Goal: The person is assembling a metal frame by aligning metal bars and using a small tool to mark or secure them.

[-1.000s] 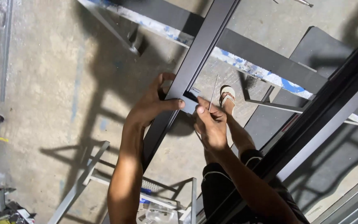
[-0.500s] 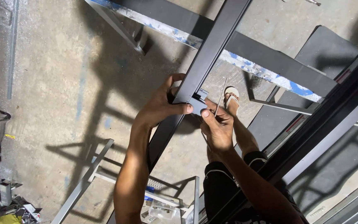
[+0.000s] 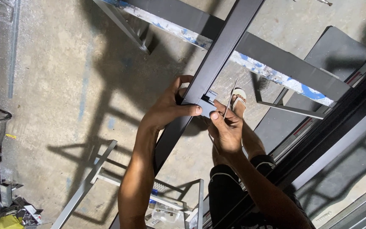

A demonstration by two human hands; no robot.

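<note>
The long dark metal frame bar (image 3: 221, 55) runs diagonally from upper right down to lower left between your arms, your left hand (image 3: 166, 111) clamped around it mid-length, while your right hand (image 3: 225, 131), just right of it, pinches a thin silver rod (image 3: 230, 97) beside the small grey bracket (image 3: 208, 101).

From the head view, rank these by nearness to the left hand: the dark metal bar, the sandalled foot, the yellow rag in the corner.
1. The dark metal bar: gripped by the left hand, centre of view.
2. The sandalled foot: on the concrete floor, to the right, past the right hand.
3. The yellow rag: bottom left corner, plainly farthest.
</note>
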